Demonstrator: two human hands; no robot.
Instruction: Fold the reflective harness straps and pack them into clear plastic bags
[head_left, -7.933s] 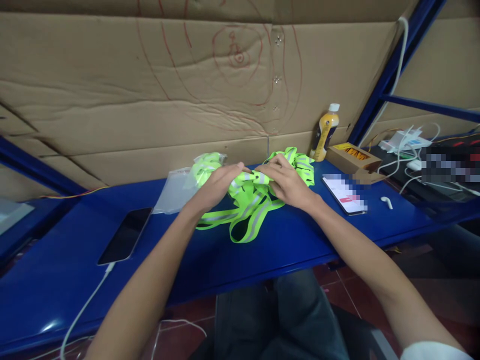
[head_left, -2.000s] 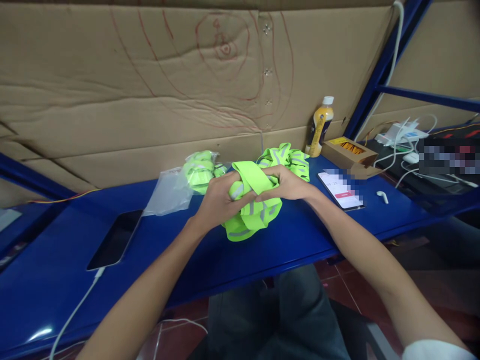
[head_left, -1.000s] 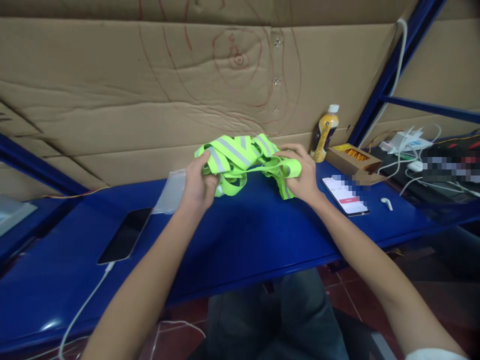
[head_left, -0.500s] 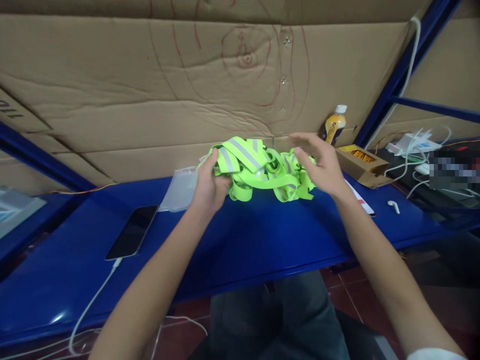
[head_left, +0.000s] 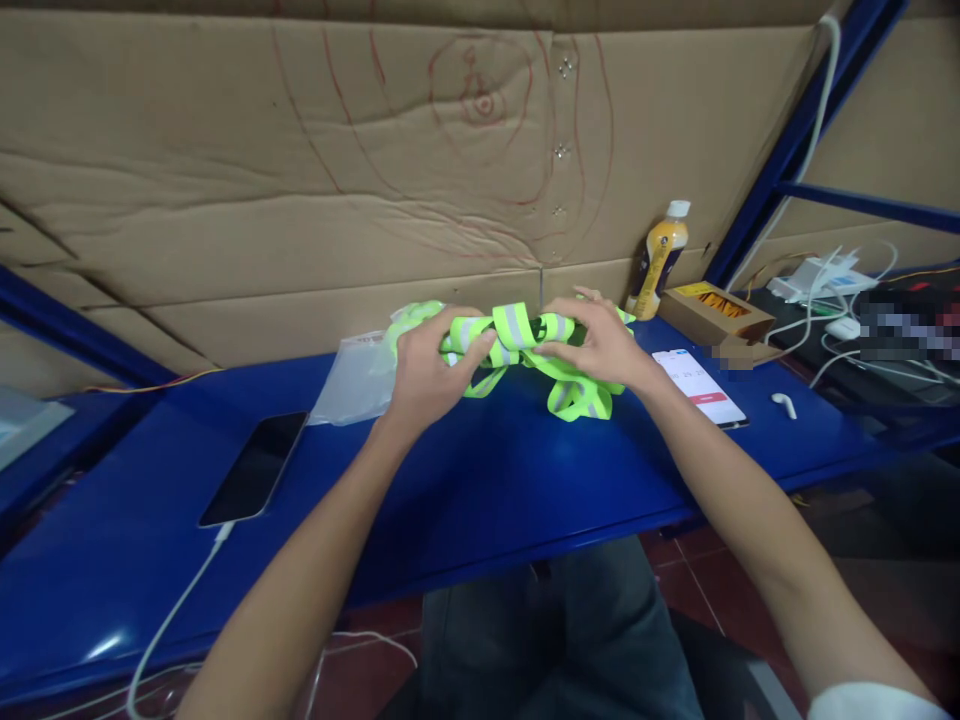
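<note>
A neon-green vest of straps with grey reflective bands (head_left: pixel 517 330) hangs bunched between both my hands, just above the blue table (head_left: pixel 480 480). My left hand (head_left: pixel 429 368) is closed around its left end. Pinching the right part of the bundle is my right hand (head_left: pixel 596 340), with loose loops (head_left: pixel 577 395) drooping onto the table below it. Behind my left hand lies another green vest in a clear bag (head_left: pixel 409 318).
A dark phone (head_left: pixel 253 468) on a white cable lies at the left. A second phone with a lit screen (head_left: pixel 699 386), a white earbud (head_left: pixel 784 404), a yellow bottle (head_left: pixel 660 258) and an open cardboard box (head_left: pixel 714 312) are at the right. Cardboard sheets back the table.
Two seconds ago the vest was a tight bundle low on the table; my hands lifted it and pulled it apart. My right hand let go half a second ago and now grips it again.
</note>
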